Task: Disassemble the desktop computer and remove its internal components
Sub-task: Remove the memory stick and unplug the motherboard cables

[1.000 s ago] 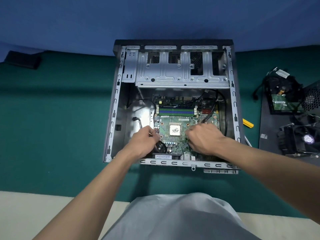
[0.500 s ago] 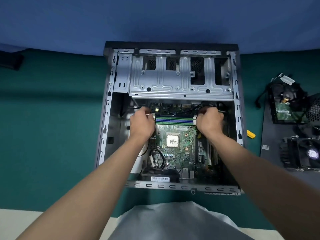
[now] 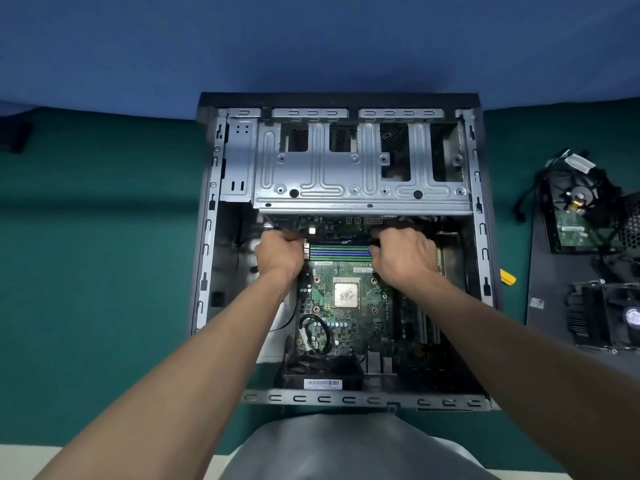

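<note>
Lying flat on the green table [image 3: 97, 254], the computer case [image 3: 207, 244] has its side off and its inside facing up.

Far left of the case, at the frame edge, is a small black object [image 3: 14, 136], with a broad stretch of green table between it and the case's left wall. Just inside that wall is a grey metal bay, with some room between the wall and the left hand [image 3: 278, 254].

The left hand is inside the case at the left end of the memory slots [image 3: 339, 252], with its fingers curled under and its knuckles up. Cannot tell whether it grips anything, since the fingertips are hidden.

The motherboard [image 3: 346, 327] sits mid-case, still in the case. The bare processor [image 3: 346, 295] sits between the two forearms. The drive cage [image 3: 346, 181] spans the far end of the case, and its near edge hangs just over both hands, so headroom there is tight. A black fan [image 3: 322, 370] sits against the case's near rim.

The right hand [image 3: 403, 256] is at the right end of the memory slots, fingers curled the same way. Its grip is hidden, so again I cannot tell. A narrow gap lies between it and the case's right wall.

Just outside the right wall is a small yellow piece [image 3: 507, 277]. Further right is a dark panel [image 3: 540, 271] carrying a cabled black unit [image 3: 571, 216] and a heatsink fan [image 3: 609, 317], both well apart from the case.
</note>
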Motion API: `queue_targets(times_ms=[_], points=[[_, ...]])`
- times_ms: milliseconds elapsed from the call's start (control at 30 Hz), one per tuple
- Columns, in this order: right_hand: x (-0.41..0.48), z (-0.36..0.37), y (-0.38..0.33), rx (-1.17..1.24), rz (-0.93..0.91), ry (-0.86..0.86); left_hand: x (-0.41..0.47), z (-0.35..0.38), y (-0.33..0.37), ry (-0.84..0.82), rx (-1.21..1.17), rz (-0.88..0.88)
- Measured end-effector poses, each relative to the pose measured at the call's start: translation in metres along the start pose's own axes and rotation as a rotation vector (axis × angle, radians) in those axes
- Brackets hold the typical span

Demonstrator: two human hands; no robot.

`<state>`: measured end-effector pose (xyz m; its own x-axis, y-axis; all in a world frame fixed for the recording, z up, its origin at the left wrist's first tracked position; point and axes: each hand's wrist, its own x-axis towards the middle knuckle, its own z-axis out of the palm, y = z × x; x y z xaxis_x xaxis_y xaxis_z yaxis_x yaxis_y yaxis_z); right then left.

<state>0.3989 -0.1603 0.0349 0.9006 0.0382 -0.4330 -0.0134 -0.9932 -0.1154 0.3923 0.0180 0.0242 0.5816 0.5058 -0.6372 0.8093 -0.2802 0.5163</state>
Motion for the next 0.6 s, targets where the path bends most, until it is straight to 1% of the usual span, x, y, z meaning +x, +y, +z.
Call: queue_targets(times_ms=[133,267,300,367,400,433,467,533,600], points=[[-0.001,-0.009,-0.003,-0.126,-0.121,0.071,-0.014,-0.004,-0.003,-0.006,0.027,0.038],[-0.021,-0.024,-0.005,-0.211,-0.279,0.149,-0.034,-0.002,-0.007,-0.056,0.07,0.095],[-0.028,-0.028,-0.005,-0.224,-0.299,0.161,-0.04,-0.001,-0.008,-0.047,0.082,0.114],[-0.043,-0.038,0.002,-0.209,-0.313,0.192,-0.051,0.003,-0.009,0.04,0.161,0.197],[-0.051,-0.043,0.009,-0.185,-0.317,0.218,-0.056,0.006,-0.009,0.087,0.213,0.267],[-0.06,-0.048,0.018,-0.147,-0.324,0.257,-0.062,0.009,-0.009,0.1,0.264,0.347],[-0.07,-0.053,0.029,-0.083,-0.327,0.309,-0.068,0.013,-0.008,0.053,0.312,0.419],[-0.09,-0.061,0.054,0.159,-0.302,0.425,-0.082,0.026,-0.003,-0.195,0.471,0.508],[-0.107,-0.062,0.081,0.429,-0.225,0.52,-0.096,0.041,0.0,-0.43,0.7,0.543]])
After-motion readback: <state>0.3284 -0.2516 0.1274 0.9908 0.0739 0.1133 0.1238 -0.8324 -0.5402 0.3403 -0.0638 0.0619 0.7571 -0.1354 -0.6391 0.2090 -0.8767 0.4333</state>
